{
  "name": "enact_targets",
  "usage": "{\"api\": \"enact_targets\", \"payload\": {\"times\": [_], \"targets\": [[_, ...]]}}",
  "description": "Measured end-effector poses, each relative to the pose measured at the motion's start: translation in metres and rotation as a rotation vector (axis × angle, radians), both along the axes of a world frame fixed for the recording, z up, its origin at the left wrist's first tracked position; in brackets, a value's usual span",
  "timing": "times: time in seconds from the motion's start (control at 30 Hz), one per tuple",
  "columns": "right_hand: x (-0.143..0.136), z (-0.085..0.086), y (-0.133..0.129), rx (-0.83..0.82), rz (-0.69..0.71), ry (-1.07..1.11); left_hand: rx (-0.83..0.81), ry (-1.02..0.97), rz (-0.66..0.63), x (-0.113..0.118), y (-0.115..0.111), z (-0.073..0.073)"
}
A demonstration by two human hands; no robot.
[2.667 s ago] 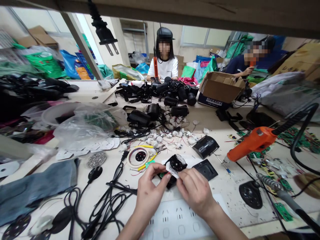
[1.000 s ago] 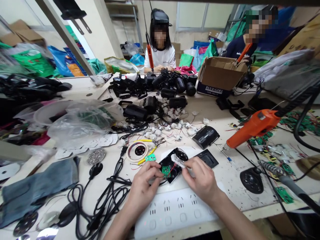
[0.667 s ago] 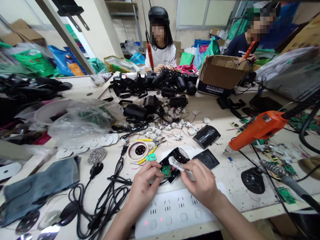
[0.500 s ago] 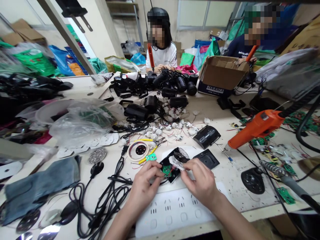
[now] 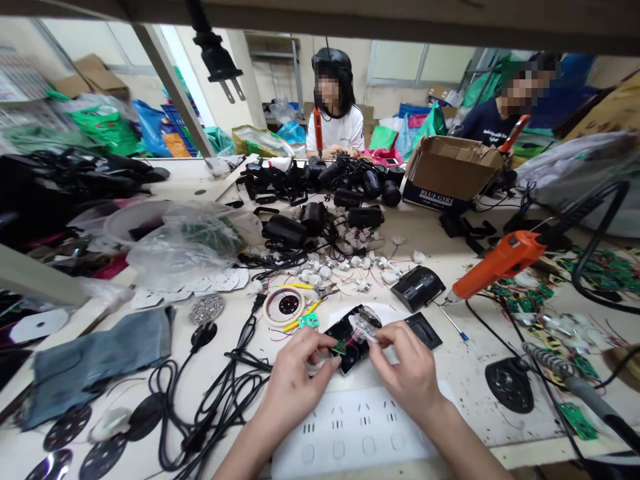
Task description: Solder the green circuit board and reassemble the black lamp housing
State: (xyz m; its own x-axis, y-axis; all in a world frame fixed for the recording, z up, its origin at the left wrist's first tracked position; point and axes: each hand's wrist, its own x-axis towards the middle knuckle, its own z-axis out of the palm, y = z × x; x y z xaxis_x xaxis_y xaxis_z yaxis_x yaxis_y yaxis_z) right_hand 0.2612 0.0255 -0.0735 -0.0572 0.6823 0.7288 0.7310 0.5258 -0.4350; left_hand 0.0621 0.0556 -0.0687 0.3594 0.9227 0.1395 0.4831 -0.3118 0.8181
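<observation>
My left hand (image 5: 303, 368) pinches a small green circuit board (image 5: 341, 347) between thumb and fingers, tilted over an open black plastic housing (image 5: 353, 362). Between the fingers of my right hand (image 5: 407, 359) is a clear plastic part (image 5: 364, 328), held above the same housing. Thin red wires run near the board and the clear part. A second small green board (image 5: 309, 321) lies left of the housing, beside a roll of tape (image 5: 273, 308) and yellow-handled pliers (image 5: 300, 325). Right of the housing rests a flat black cover (image 5: 423, 331).
A white power strip (image 5: 350, 427) lies at the front edge. An orange electric screwdriver (image 5: 500, 263) and a soldering iron (image 5: 595, 400) are on the right. Black cords (image 5: 235, 380) coil at left. Small white motors and black housings (image 5: 285, 230) cover the middle. Two people sit across.
The circuit board in my left hand has tipped from nearly face-up to steeply tilted. My right hand still holds the clear part. The camera view has shifted slightly, showing the shelf above.
</observation>
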Motion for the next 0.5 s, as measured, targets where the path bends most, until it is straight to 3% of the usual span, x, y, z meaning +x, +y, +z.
{"api": "enact_targets", "payload": {"times": [0.27, 0.4, 0.5], "targets": [[-0.001, 0.003, -0.001, 0.107, -0.01, -0.11, -0.325, -0.065, 0.024, 0.016, -0.003, 0.0], [0.001, 0.005, -0.003, 0.16, -0.025, -0.172, -0.385, -0.116, -0.001, 0.016, -0.003, -0.001], [0.001, 0.007, -0.008, 0.19, -0.031, -0.202, -0.554, -0.21, 0.025, 0.012, -0.002, 0.0]]}}
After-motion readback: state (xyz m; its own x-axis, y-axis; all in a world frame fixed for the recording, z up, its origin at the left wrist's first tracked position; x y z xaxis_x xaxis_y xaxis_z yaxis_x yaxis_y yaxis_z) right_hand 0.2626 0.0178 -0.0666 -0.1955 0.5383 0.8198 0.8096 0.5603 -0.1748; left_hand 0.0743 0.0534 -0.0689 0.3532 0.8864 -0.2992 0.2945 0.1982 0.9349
